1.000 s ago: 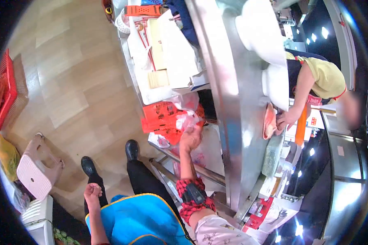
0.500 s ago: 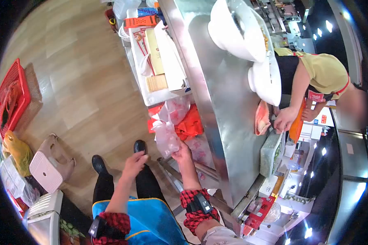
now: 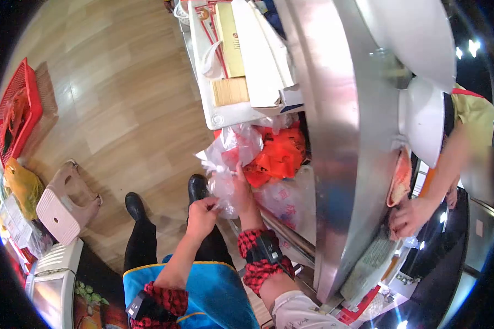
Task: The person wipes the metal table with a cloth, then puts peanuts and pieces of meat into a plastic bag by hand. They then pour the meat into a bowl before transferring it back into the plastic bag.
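A thin clear plastic bag (image 3: pixel 223 189) hangs in front of my body. My right hand (image 3: pixel 245 193) holds it from the right side, with part of the fingers hidden behind the film. My left hand (image 3: pixel 202 216) is closed in a pinch at the bag's lower left edge. Just beyond, more clear plastic bags (image 3: pixel 240 141) and a bunch of red plastic bags (image 3: pixel 277 156) hang below the end of a white tray (image 3: pixel 217 118).
To my right runs a steel counter (image 3: pixel 335 137) with large white bowls (image 3: pixel 422 118) and a red-and-white cloth (image 3: pixel 400 178). Across it, a co-worker's hand (image 3: pixel 413 218) rests near a basket (image 3: pixel 368 263). A pink stool (image 3: pixel 66 211) and red basket (image 3: pixel 19 112) stand left.
My left hand has moved right and closed on the bag's edge; it was apart from the bag before. The view has shifted closer to the counter and the hanging bags.
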Demonstrator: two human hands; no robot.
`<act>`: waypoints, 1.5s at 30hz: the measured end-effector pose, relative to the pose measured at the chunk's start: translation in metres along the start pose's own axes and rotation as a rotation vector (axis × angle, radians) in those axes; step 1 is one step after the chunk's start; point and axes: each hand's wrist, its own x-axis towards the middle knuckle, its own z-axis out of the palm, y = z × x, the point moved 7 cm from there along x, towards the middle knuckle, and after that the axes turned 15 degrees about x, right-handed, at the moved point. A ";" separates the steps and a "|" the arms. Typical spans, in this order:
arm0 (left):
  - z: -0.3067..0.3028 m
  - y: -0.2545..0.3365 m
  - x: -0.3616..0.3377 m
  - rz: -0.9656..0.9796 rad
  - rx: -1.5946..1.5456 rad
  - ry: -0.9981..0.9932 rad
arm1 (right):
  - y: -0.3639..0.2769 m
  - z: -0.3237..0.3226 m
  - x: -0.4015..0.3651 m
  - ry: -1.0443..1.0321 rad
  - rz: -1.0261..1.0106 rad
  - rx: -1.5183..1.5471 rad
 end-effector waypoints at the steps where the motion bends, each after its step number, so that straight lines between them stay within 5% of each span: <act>1: -0.008 0.001 -0.003 -0.012 0.004 0.007 | 0.007 0.004 0.019 0.056 0.268 0.741; 2: -0.016 0.006 -0.008 0.041 0.068 0.027 | 0.011 0.017 0.030 0.120 0.546 1.478; 3: -0.021 0.010 -0.013 0.092 0.133 0.042 | 0.019 0.001 0.049 -0.079 0.374 1.265; 4: -0.025 0.013 -0.016 0.147 0.197 0.056 | 0.035 -0.015 0.069 0.035 0.221 1.176; 6: -0.035 0.003 -0.022 0.132 0.138 0.104 | 0.010 -0.040 0.056 0.767 0.352 1.299; 7: -0.042 -0.001 -0.025 0.127 0.074 0.154 | -0.027 -0.058 0.045 0.916 0.230 1.104; 10: -0.063 -0.004 -0.036 0.085 -0.026 0.148 | -0.121 -0.102 0.005 1.188 0.091 0.620; 12: -0.077 -0.007 -0.037 0.108 -0.014 0.154 | -0.103 -0.165 0.012 1.183 -0.175 0.471; 13: -0.082 -0.015 -0.036 0.026 -0.029 0.141 | -0.109 -0.173 0.005 1.287 -0.103 0.453; 14: -0.087 -0.021 -0.038 -0.058 -0.042 0.131 | -0.092 -0.194 0.025 1.027 -0.269 0.639; 16: -0.096 -0.011 -0.044 -0.082 -0.037 0.141 | -0.095 -0.171 0.010 1.171 0.210 0.683; 17: -0.101 -0.007 -0.046 -0.023 -0.053 0.202 | -0.081 -0.163 0.006 1.170 0.213 0.691; 19: -0.114 0.000 -0.054 0.043 -0.060 0.270 | -0.022 -0.124 0.006 0.885 0.441 0.770; 20: -0.119 0.003 -0.060 0.061 -0.068 0.266 | -0.064 -0.076 -0.001 0.746 0.312 0.655; 21: -0.125 0.007 -0.068 0.079 -0.074 0.260 | -0.082 -0.036 0.001 0.362 0.181 0.580; 22: -0.132 0.012 -0.076 0.085 -0.060 0.263 | -0.067 -0.003 -0.001 0.165 0.291 0.306; 23: -0.137 0.014 -0.083 0.064 -0.290 0.243 | -0.088 0.031 -0.021 0.191 0.344 0.413; 26: -0.159 0.050 -0.120 -0.052 -0.662 0.219 | -0.161 0.107 -0.058 -0.217 -0.223 0.205; 28: -0.177 0.054 -0.141 -0.126 -0.922 0.224 | -0.195 0.130 -0.095 -0.406 0.296 0.809; 30: -0.203 0.050 -0.160 -0.064 -0.761 0.244 | -0.225 0.142 -0.123 -0.402 0.263 0.916; 33: -0.216 0.073 -0.187 -0.104 -1.211 0.085 | -0.311 0.132 -0.166 -0.333 0.221 1.098; 36: -0.232 0.103 -0.214 -0.125 -1.120 0.075 | -0.360 0.114 -0.194 -0.277 0.080 1.076; 39: -0.238 0.137 -0.239 -0.054 -1.094 0.027 | -0.416 0.103 -0.224 -0.356 0.068 1.442; 40: -0.240 0.147 -0.247 -0.041 -1.037 0.032 | -0.429 0.101 -0.235 -0.355 0.041 1.439; 42: -0.241 0.159 -0.251 -0.015 -1.099 0.014 | -0.453 0.075 -0.246 -0.014 -0.215 0.882; 45: -0.240 0.179 -0.257 -0.025 -0.946 0.033 | -0.485 0.050 -0.267 0.131 -0.279 0.963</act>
